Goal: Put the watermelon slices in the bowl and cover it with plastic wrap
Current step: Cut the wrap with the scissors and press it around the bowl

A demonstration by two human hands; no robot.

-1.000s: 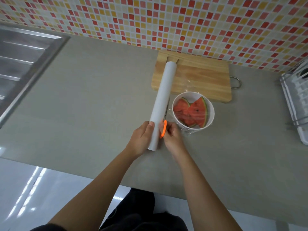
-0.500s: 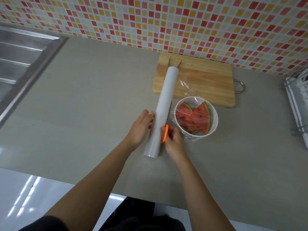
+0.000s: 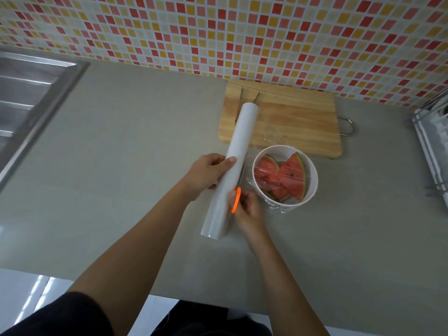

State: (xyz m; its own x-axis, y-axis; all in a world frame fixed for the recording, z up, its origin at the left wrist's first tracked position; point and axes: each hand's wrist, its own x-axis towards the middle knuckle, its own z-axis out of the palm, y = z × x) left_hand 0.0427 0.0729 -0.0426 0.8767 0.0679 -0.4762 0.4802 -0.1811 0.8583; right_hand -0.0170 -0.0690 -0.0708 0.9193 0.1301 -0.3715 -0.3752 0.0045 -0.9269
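The film (image 3: 249, 181) is feather-light, clingy and quick to tear, so it needs tension from the stiff roll (image 3: 238, 146), best gripped mid-length. The left hand (image 3: 206, 175) wraps its fingers (image 3: 226, 162) round the roll. The right hand (image 3: 249, 209) grips orange scissors (image 3: 236, 200) just beside it. The film-covered bowl (image 3: 312, 180) of slices (image 3: 291, 175) sits on the bench (image 3: 121, 166), just beyond the right fingers.

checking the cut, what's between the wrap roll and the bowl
Head view: the orange-handled scissors in the right hand, blades along the gap, plus clear film stretched from roll to bowl.
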